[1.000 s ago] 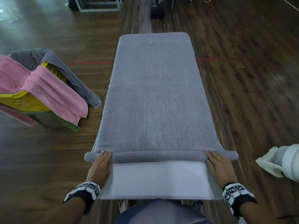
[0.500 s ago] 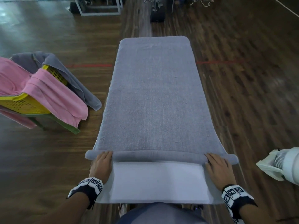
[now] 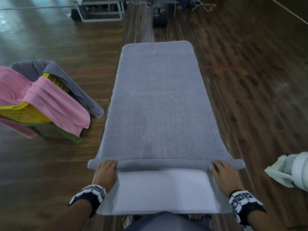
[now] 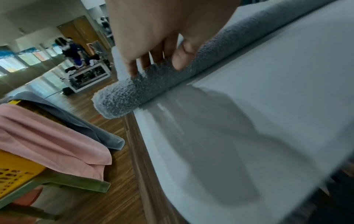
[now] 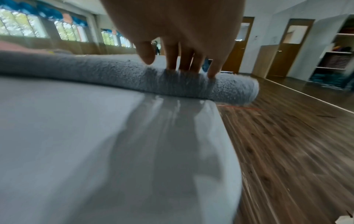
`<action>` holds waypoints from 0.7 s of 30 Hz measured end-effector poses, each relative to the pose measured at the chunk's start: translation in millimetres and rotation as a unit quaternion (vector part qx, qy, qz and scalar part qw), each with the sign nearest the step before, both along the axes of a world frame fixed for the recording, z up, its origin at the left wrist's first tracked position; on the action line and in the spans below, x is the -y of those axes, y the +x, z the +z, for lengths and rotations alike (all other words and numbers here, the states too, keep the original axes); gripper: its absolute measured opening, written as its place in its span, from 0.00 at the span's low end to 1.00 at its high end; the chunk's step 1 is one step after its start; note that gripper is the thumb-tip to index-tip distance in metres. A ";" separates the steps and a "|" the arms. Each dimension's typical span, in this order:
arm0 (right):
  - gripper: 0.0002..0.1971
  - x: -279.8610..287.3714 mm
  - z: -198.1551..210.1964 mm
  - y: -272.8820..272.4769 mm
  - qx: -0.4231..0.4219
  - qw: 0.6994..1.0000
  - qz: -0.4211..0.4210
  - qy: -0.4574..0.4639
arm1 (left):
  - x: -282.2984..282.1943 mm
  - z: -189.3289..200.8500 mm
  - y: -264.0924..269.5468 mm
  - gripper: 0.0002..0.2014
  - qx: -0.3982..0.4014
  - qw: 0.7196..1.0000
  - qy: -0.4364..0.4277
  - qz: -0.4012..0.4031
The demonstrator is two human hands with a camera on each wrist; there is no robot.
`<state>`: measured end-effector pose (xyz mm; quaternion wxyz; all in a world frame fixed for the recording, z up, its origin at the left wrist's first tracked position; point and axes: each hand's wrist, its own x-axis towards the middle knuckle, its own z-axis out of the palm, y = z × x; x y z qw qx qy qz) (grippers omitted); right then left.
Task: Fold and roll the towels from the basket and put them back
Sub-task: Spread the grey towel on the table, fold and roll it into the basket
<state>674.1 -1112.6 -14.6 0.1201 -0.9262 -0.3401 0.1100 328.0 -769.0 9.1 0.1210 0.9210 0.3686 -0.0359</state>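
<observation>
Lengthwise, the grey towel (image 3: 156, 104) lies flat along the white table (image 3: 163, 192), its long axis running straight away from the person, far end squared off at the table's far edge. Its near end is turned up into a thin roll (image 3: 164, 164) that lies crosswise, left to right, with both tips jutting just past the table's sides. The left hand (image 3: 105, 174) rests on the roll near its left tip, fingers (image 4: 134, 66) extended and pressing down on the terry (thumb touching the near side). The right hand (image 3: 225, 176) does the same near the right tip, fingertips (image 5: 212, 72) on top. Off to the left stands the yellow basket (image 3: 20, 112), draped with a pink towel (image 3: 55, 105) and another grey towel (image 3: 78, 90).
</observation>
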 end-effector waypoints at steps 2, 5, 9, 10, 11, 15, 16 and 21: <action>0.21 9.7 -5.4 -8.6 -0.017 0.999 0.012 -0.033 | 9.5 -5.6 -10.6 0.17 -0.014 1.000 -0.013 -0.001; 0.21 16.2 -3.3 -15.5 -0.024 0.997 0.015 -0.075 | 17.2 -5.0 -19.1 0.09 -0.037 0.999 0.002 0.004; 0.13 -1.4 6.9 0.6 0.017 0.998 0.004 -0.055 | 7.2 -1.5 -10.9 0.12 -0.028 0.999 0.024 0.008; 0.11 -5.9 9.0 4.0 0.023 0.999 -0.003 -0.033 | 5.6 0.8 -7.4 0.12 -0.016 0.999 0.024 0.022; 0.10 -9.0 11.1 5.3 0.017 1.000 -0.008 -0.013 | 5.4 0.8 -5.0 0.15 -0.009 0.999 0.015 0.037; 0.13 0.7 4.8 1.5 -0.031 0.999 0.037 0.024 | 10.8 -10.1 -14.6 0.20 -0.013 1.000 -0.010 0.027; 0.16 6.6 0.7 -1.4 -0.035 0.998 0.048 0.011 | 12.2 -12.8 -19.1 0.20 -0.015 1.000 -0.017 0.019; 0.17 5.4 1.8 1.2 -0.036 0.997 0.029 -0.063 | 6.3 -1.3 -17.2 0.12 -0.028 0.999 0.017 -0.022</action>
